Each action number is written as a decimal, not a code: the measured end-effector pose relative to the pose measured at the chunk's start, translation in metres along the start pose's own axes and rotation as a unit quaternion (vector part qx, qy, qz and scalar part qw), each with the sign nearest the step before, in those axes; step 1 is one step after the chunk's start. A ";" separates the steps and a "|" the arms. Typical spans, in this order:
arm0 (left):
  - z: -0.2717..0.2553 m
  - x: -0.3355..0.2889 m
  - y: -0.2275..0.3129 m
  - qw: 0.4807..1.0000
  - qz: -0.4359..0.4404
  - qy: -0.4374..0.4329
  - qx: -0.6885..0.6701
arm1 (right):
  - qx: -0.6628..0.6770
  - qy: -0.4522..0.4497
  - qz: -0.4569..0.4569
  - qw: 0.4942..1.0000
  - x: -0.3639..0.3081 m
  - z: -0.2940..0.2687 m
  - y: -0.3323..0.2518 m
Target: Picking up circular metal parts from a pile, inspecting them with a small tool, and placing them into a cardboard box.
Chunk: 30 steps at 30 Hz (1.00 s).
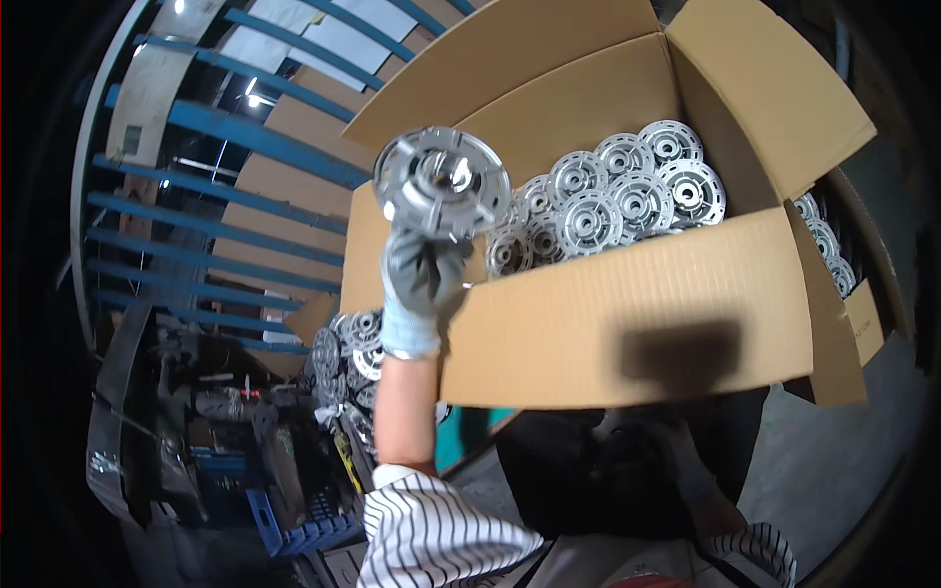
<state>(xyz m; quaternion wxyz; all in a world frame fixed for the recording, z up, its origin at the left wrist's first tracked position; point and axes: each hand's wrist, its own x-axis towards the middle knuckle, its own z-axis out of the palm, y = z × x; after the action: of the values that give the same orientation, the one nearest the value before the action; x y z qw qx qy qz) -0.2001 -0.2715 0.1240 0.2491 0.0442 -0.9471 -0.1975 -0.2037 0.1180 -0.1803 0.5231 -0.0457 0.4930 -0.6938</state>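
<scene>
My left hand (423,279), in a grey and light-blue glove, is raised left of the open cardboard box (627,314). Its fingers are closed on the underside of a round, silvery metal flange disc (407,186) with a raised hub and spokes. The disc is slightly blurred. Low down, in the shade below the box's near flap, hangs my right hand (696,480); its fingers are too dark to make out. Inside the box stand several similar metal discs (590,222), packed side by side in rows.
More discs (368,363) are piled to the left, below my raised hand. A blue slatted rack (255,137) rises at the far left. A blue plastic crate (304,534) stands low at the left. Another box (863,323) with discs is at the right.
</scene>
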 end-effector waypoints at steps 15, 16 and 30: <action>0.060 -0.186 0.212 0.871 -0.172 0.088 -0.451 | -0.058 0.030 -0.201 0.978 -0.143 0.143 -0.147; 0.067 -0.197 0.214 0.806 -0.204 0.119 -0.543 | -0.019 0.018 -0.220 0.975 -0.147 0.145 -0.139; 0.095 -0.243 0.214 0.490 -0.204 0.222 -0.818 | -0.180 -0.075 -0.086 0.977 -0.178 0.189 -0.118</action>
<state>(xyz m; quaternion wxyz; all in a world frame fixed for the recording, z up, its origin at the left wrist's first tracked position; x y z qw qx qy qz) -0.0317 0.0029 0.0231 0.3281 0.0554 -0.2377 -0.9125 -0.0943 0.1310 0.0826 0.4804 -0.2331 0.5634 -0.6304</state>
